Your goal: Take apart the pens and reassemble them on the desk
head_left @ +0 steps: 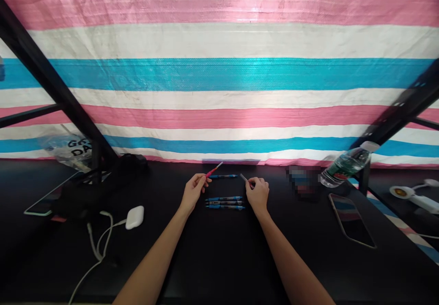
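My left hand point(194, 189) pinches a red pen part point(213, 171) that points up and to the right. My right hand point(258, 192) is closed on a thin grey piece point(243, 177), perhaps a refill or cap, that sticks out to the upper left. Between the two hands, on the black table point(219, 254), lies one blue pen point(222, 176). Closer to me, three blue pens point(225, 202) lie side by side in a row.
A tablet point(44, 200) and dark bag sit at left, with a white earbud case point(134, 216) and white cable point(98, 245). A phone point(351, 220), a tilted water bottle point(346, 164) and a white gadget point(413, 197) lie at right. A striped tarp point(219, 67) hangs behind.
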